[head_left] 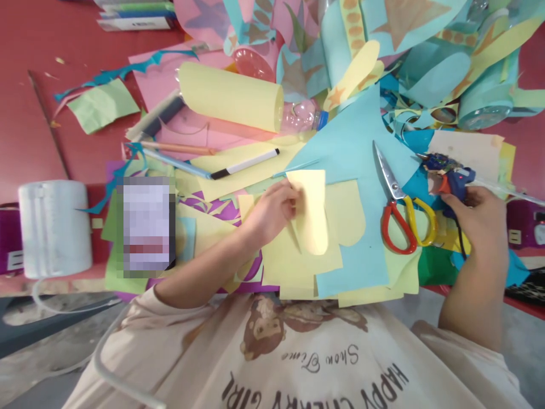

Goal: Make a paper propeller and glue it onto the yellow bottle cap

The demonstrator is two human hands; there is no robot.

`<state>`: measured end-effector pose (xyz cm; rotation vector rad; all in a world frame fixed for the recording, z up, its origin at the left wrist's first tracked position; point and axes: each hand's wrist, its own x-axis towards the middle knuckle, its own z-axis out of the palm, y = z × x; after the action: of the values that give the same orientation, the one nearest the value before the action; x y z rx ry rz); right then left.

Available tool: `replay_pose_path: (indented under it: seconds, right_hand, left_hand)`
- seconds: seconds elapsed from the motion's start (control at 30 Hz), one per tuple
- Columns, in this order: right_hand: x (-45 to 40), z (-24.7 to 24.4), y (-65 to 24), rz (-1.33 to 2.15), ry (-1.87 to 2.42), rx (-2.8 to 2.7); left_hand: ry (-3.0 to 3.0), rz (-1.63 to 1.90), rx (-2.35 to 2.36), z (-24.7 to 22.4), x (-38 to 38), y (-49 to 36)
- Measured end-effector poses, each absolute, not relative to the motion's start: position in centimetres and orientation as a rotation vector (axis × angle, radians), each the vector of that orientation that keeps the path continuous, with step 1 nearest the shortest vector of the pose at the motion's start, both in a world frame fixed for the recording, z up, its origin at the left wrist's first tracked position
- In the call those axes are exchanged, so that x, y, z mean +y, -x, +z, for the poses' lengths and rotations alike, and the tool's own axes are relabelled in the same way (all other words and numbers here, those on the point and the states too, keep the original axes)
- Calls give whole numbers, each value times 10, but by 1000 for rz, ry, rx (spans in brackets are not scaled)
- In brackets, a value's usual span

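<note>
My left hand pinches the left edge of a small pale yellow paper piece with a rounded lower end. Under it lie more yellow sheets and a light blue sheet. At the right, my right hand is closed round a blue glue gun, whose tip points left. Between the hands, scissors with one red and one yellow handle lie on the blue sheet, blades pointing away from me.
A yellow-wrapped bottle, a black-and-white marker and other pens lie beyond my left hand. A phone and a white case are at the left. Decorated paper and bottles crowd the back right.
</note>
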<state>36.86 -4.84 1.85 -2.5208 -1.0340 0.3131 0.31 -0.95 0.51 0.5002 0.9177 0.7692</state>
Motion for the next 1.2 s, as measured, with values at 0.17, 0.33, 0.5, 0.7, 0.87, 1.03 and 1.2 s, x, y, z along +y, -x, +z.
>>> replay_pose_path:
  seconds: [0.17,0.33,0.5,0.7,0.87,1.03,1.2]
  right_hand:
    - [-43,14,-374,364,2301,-675]
    - [-56,27,-373,681,1968,-673]
    - [-58,39,-369,829,1717,-652]
    - [-62,52,-350,886,1819,-627]
    - [-67,52,-323,1151,1800,-622]
    - [-72,47,-300,1361,1656,-767]
    - [-75,51,-281,1490,1498,-860]
  left_hand:
    - [-203,646,581,-6,-2,0]
    - [-117,638,485,1,-1,3]
    - [-9,662,507,16,-6,3]
    - [16,580,531,7,-8,1]
    - [-161,518,567,1,-11,-1]
    - [-451,432,722,1,-11,0]
    - [-419,457,672,4,-13,1]
